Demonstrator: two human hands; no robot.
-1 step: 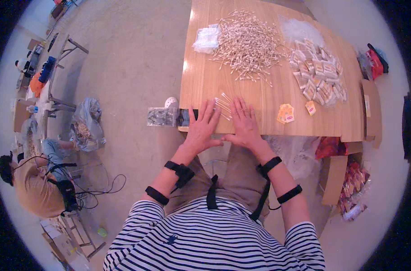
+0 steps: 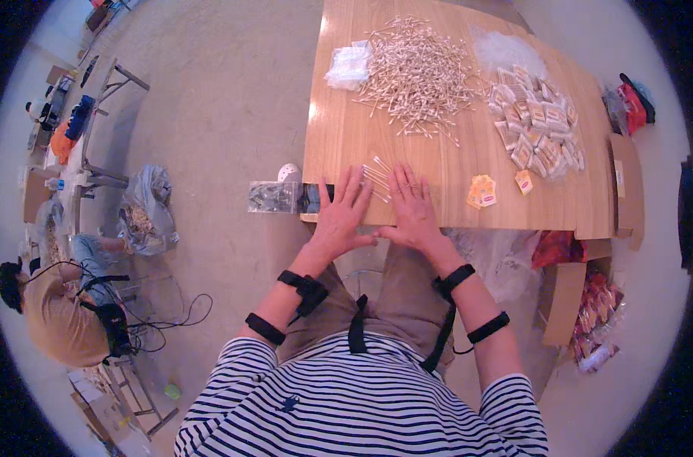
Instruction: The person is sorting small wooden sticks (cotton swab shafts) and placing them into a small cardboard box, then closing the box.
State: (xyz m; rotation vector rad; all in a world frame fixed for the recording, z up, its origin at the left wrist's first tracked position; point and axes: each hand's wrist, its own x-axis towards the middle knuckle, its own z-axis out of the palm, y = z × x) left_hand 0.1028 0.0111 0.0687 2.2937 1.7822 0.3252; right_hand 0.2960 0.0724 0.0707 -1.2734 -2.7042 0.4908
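Lying flat by cotton swabs [image 2: 377,181] (loose): left hand [image 2: 340,215], right hand [image 2: 412,209].

A heap of small tan sachets [image 2: 536,126] is spread at the surface's [image 2: 346,137] right; 2 orange-yellow packets [image 2: 482,190] are laid nearer, clear bags [image 2: 348,65] far left.

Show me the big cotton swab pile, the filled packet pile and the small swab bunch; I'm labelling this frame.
cotton swab pile [image 2: 418,76], head view, middle of the heap.
filled packet pile [image 2: 536,122], head view, centre packets.
small swab bunch [image 2: 377,179], head view, sticks between both hands.
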